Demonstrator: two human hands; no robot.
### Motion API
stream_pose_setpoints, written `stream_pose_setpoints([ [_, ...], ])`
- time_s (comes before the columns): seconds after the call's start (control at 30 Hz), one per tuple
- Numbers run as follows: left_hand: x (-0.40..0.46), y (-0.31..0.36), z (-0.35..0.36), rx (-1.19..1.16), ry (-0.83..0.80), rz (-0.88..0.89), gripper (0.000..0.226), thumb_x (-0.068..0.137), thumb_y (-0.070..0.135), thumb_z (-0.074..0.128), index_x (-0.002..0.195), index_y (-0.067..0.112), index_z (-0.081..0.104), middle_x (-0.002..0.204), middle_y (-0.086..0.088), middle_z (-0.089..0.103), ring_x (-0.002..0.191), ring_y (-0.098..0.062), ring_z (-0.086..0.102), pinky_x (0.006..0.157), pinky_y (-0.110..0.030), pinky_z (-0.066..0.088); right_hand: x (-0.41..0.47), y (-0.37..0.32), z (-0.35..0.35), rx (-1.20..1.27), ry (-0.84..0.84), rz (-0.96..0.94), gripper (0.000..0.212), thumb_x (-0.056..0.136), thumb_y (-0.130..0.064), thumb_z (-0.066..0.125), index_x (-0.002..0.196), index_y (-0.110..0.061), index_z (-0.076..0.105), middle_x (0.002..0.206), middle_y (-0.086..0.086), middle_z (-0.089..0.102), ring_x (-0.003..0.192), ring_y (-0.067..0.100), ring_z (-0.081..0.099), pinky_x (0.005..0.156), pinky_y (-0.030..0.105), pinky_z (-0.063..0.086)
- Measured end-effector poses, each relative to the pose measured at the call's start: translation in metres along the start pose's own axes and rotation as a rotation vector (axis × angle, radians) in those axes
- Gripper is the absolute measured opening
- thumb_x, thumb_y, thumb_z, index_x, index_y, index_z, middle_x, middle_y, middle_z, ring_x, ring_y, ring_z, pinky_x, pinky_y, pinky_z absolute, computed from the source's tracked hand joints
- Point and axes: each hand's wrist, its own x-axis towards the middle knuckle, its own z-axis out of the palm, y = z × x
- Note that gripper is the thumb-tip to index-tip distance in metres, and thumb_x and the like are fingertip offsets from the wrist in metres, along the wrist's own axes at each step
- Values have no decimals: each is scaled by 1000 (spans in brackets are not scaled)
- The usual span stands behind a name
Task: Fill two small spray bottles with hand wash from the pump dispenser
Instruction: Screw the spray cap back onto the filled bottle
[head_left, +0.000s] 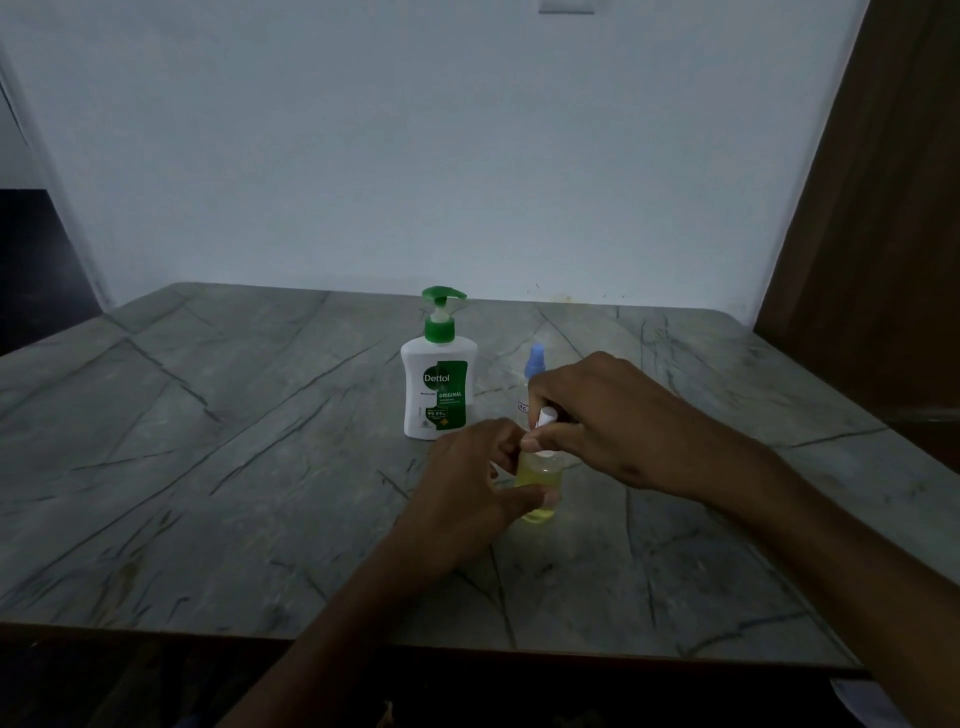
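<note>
Steadying a small clear spray bottle (540, 483) on the grey veined table (208, 467), a person works at its white spray top (546, 418) with both hands. The left hand (478, 478) has its fingers curled round the bottle's body; the right hand (608, 415) pinches the white top from above. Whether the top is being screwed on or off cannot be told, though the yellow-green liquid filling most of the bottle suggests closing. Done well, the step calls for the lower hand to keep the bottle upright and planted while the upper one turns the top squarely, so the thread seats and nothing spills. The bottle stands near the table's middle, just in front and to the right of the white pump dispenser (438, 384) with its green pump head and green label. A second small bottle with a blue cap (535, 361) stands behind the right hand, largely hidden; its fill level cannot be seen.
</note>
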Motion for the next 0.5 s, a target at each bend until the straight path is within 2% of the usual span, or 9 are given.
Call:
stream_pose_setpoints([
  [0.13, 1, 1, 1, 9, -12, -16, 32, 79, 34, 88, 93, 38, 59, 89, 21, 64, 84, 4, 61, 72, -9, 43, -2, -1, 5, 7, 49, 25, 28, 86, -44, 71, 72, -26, 55, 63, -13, 52, 59, 2, 47, 53, 25, 29],
  [0.27, 0, -2, 1, 28, -12, 12, 32, 82, 29, 86, 109, 30, 69, 105, 16, 68, 94, 2, 62, 78, -15, 47, -25, 6, 18, 158, 117, 118, 31, 80, -58, 68, 80, -28, 63, 67, -11, 60, 61, 5, 55, 54, 23, 42],
  [0.4, 7, -1, 8, 130, -14, 45, 48, 85, 35, 83, 129, 22, 69, 115, 6, 68, 93, -4, 61, 77, -12, 44, -52, 10, 41, 200, 178, 259, 23, 81, -50, 72, 91, -32, 63, 79, -16, 63, 72, -1, 60, 62, 20, 52],
  [0.5, 22, 7, 18, 170, -29, 50, 51, 85, 31, 83, 132, 19, 66, 117, 4, 68, 94, -7, 62, 75, -13, 41, -55, 19, 48, 203, 249, 332, 17, 84, -40, 75, 93, -30, 64, 82, -15, 64, 73, -2, 60, 64, 19, 52],
])
